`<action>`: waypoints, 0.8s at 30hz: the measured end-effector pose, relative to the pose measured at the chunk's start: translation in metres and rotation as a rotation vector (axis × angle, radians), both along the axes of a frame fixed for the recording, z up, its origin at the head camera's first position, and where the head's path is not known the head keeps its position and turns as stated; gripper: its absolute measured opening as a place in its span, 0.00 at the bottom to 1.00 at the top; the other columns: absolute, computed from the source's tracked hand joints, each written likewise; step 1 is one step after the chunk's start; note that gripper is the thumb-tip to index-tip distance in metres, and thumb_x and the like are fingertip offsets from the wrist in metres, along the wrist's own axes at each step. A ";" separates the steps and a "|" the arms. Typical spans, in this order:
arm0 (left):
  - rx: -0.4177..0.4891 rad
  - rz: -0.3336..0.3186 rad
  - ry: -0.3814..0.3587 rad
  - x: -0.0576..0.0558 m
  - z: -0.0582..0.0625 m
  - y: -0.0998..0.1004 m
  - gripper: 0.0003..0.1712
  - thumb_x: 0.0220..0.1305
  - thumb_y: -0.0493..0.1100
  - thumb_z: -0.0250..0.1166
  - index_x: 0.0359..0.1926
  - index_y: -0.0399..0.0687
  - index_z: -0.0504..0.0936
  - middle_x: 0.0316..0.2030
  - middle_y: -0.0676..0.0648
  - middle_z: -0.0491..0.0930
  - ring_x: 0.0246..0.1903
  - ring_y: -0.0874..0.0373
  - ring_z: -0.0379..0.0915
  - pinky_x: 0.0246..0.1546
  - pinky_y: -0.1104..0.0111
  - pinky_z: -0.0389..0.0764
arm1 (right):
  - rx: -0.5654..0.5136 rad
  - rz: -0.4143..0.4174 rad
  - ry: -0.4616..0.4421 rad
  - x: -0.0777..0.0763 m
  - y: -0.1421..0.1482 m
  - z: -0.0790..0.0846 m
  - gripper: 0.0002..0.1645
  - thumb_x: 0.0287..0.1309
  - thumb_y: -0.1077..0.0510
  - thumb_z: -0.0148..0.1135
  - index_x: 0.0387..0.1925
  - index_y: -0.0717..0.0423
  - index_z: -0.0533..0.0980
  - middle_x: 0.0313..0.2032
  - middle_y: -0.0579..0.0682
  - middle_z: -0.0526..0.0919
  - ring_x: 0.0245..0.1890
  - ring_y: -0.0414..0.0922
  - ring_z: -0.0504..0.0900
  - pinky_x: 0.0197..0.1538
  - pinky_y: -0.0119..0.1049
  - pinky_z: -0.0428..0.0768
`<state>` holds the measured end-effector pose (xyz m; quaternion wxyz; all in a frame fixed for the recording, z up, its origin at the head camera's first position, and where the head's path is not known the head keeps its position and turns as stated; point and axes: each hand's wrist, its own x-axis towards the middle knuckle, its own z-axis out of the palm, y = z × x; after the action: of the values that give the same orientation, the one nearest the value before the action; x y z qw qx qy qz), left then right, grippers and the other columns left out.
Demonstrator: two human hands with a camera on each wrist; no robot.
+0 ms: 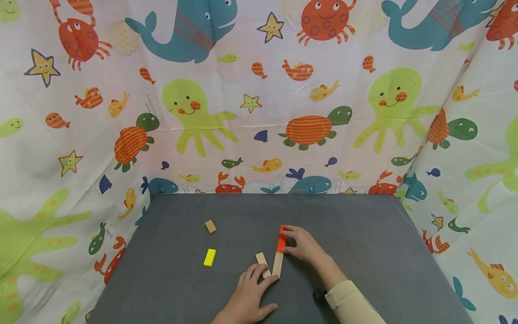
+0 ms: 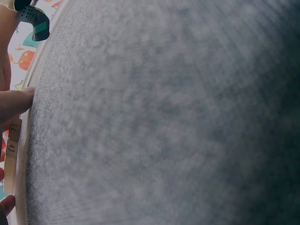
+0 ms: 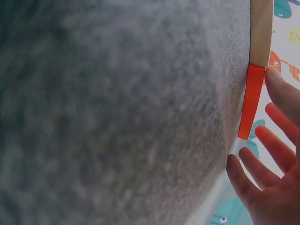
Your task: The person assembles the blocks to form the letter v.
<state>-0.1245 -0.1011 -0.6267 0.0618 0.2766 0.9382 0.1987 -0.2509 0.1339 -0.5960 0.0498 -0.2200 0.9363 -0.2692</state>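
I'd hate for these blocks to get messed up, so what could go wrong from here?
The right hand touches the orange block, which meets one wooden block end to end, so a slight push might knock that row crooked. The left hand has fingers over a slanted wooden block lying close beside the row, so moving it could bump its neighbour.

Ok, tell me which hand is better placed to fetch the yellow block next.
Probably the left. In the head view, the left hand is nearer the yellow block, with open table between them; the right hand is farther off, at the red block.
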 end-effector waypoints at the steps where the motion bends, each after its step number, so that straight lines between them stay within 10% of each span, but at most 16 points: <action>1: -0.004 0.001 -0.002 0.000 0.000 0.000 0.39 0.62 0.72 0.62 0.72 0.76 0.66 0.71 0.50 0.60 0.70 0.46 0.56 0.61 0.38 0.69 | 0.002 -0.001 0.002 0.000 -0.001 0.000 0.34 0.54 0.48 0.76 0.63 0.51 0.79 0.68 0.56 0.73 0.68 0.60 0.71 0.67 0.61 0.71; 24: -0.071 0.002 -0.013 -0.002 0.011 0.004 0.40 0.61 0.70 0.66 0.72 0.76 0.66 0.70 0.49 0.62 0.68 0.47 0.57 0.60 0.42 0.69 | 0.047 -0.015 -0.040 -0.001 -0.002 -0.001 0.33 0.57 0.47 0.74 0.64 0.49 0.78 0.72 0.53 0.69 0.69 0.59 0.71 0.67 0.58 0.73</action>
<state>-0.1260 -0.0975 -0.6156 0.0773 0.2720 0.9446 0.1669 -0.2514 0.1319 -0.5974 0.0715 -0.2062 0.9428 -0.2518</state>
